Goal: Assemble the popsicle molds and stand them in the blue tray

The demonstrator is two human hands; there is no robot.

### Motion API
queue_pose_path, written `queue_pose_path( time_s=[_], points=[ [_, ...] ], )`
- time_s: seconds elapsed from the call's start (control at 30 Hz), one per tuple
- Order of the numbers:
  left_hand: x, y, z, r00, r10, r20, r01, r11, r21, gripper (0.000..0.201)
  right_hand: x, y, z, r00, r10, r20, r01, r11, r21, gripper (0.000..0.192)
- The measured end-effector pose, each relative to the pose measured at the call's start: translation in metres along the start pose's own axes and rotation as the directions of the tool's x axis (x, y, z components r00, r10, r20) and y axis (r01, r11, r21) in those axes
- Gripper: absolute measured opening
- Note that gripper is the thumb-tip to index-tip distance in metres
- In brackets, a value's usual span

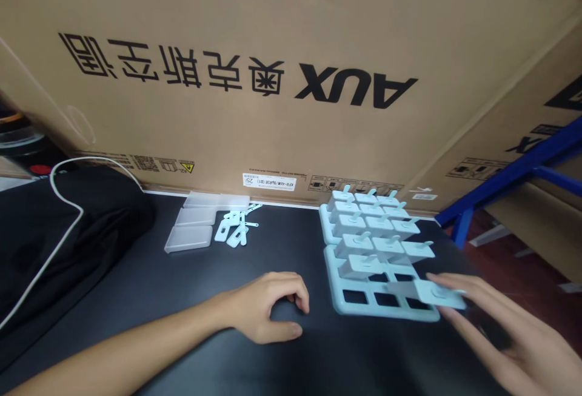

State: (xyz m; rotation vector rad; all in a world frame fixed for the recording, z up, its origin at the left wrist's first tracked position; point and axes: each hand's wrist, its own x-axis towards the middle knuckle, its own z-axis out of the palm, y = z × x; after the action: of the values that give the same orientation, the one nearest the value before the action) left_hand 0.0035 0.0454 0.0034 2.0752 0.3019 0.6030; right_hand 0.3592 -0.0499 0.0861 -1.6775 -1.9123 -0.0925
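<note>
My right hand (495, 329) grips a popsicle mold (431, 294) with a pale blue lid between thumb and fingers. The mold is tilted, its clear body pointing left over the near blue tray (336, 299). Several cells at that tray's front and right are vacant, while other lidded molds (359, 265) stand in it. Behind it, a second blue tray (324, 229) carries several more lidded molds (352, 224). My left hand (270, 305) is at the black table, left of the trays, fingers curled and apart from the thumb, holding nothing.
Frosted mold bodies (188, 238) lie at the back left beside a small heap of blue lids and sticks (236, 226). A large cardboard box (204, 123) stands behind the table. Black cloth (104, 214) and a white cable (68, 202) are left; a blue metal frame (464, 223) is right.
</note>
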Motion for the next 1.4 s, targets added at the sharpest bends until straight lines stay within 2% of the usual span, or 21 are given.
queue_pose_path(
  time_s=[0.1,0.33,0.43,0.7,0.87,0.97,1.13,1.4],
  points=[
    [0.002,0.002,0.001,1.0,-0.005,0.021,0.004,0.999,0.045,0.029,0.009,0.008,0.011,0.992,-0.042,0.115,0.041,0.999,0.014,0.027],
    [0.005,0.002,0.003,0.999,-0.03,0.038,0.027,0.995,0.098,0.028,0.016,0.014,0.037,0.989,-0.119,0.09,0.114,0.992,0.056,0.034],
    [0.005,0.001,0.003,0.998,-0.043,0.043,0.038,0.993,0.112,0.026,0.016,0.012,0.041,0.989,-0.109,0.103,0.102,0.992,0.072,0.034],
    [0.007,0.001,0.003,0.999,-0.029,0.044,0.025,0.994,0.102,0.02,0.007,0.008,0.055,0.997,0.078,-0.005,-0.077,0.988,0.132,0.023],
    [0.007,0.0,0.003,0.998,-0.032,0.044,0.028,0.994,0.101,0.019,-0.008,0.015,0.077,0.956,0.295,0.008,-0.29,0.935,0.205,0.03],
    [0.007,-0.001,0.004,0.998,-0.037,0.046,0.031,0.993,0.114,0.02,-0.013,0.015,0.088,0.928,0.372,0.02,-0.362,0.887,0.287,0.033],
    [0.008,0.0,0.004,0.999,-0.029,0.045,0.023,0.992,0.127,0.019,-0.014,0.013,0.095,0.915,0.403,0.015,-0.388,0.869,0.306,0.032],
    [0.006,0.0,0.009,1.0,-0.007,-0.004,0.007,0.988,0.156,0.012,-0.015,0.023,0.102,0.91,0.41,0.061,-0.408,0.86,0.307,0.033]
  ],
)
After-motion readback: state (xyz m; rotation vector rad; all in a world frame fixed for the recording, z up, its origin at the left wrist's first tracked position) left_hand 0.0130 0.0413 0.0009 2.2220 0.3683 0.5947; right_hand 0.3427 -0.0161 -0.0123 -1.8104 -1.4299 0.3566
